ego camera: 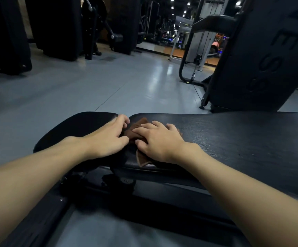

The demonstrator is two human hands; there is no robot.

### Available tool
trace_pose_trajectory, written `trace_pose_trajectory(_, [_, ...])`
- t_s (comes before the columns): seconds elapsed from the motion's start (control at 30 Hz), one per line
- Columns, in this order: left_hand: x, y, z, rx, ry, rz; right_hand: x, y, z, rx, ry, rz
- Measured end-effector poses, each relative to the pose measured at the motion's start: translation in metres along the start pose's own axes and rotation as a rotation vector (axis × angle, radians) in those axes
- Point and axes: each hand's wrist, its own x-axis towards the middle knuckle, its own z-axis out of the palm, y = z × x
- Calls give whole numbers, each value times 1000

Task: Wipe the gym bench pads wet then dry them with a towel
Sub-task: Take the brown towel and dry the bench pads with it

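Note:
A black gym bench lies across the lower middle of the view, with a small seat pad [84, 125] on the left and a long back pad [242, 138] on the right. A brown cloth [142, 158] lies bunched over the gap between the two pads. My right hand [159, 141] presses flat on the cloth, fingers spread, covering most of it. My left hand [107, 138] rests on the seat pad's right edge, its fingertips touching the cloth's left side. The back pad's surface looks grainy and slightly glossy.
The bench's black steel frame [119, 182] runs below the pads. A large black upholstered machine [262, 56] stands close behind on the right, and a cable station [194, 56] is beyond it. Dark machines [59, 27] line the far left. Grey floor [91, 81] lies between.

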Motion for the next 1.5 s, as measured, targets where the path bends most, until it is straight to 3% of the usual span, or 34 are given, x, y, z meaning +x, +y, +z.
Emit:
trace_pose_trajectory(0.37, [46,119,64,254,-94,253,-100,153,-35,-53,61,377])
trace_pose_trajectory(0.6, [68,207,119,199,-191,442,-193,256,-68,-69,79,685])
trace_pose_trajectory(0.8, [68,269,155,224,-226,551,-252,301,-91,-32,92,869])
trace_pose_trajectory(1.0, [73,268,158,211,-239,569,-291,319,-97,-28,164,1127])
trace_pose_trajectory(1.2, [77,259,151,165,-269,630,-318,304,-97,-128,128,1107])
trace_pose_trajectory(1.37, [91,238,131,-26,-208,578,-301,284,-86,-119,118,1058])
trace_pose_trajectory(1.5, [89,206,118,162,-229,634,-272,249,-74,-136,114,964])
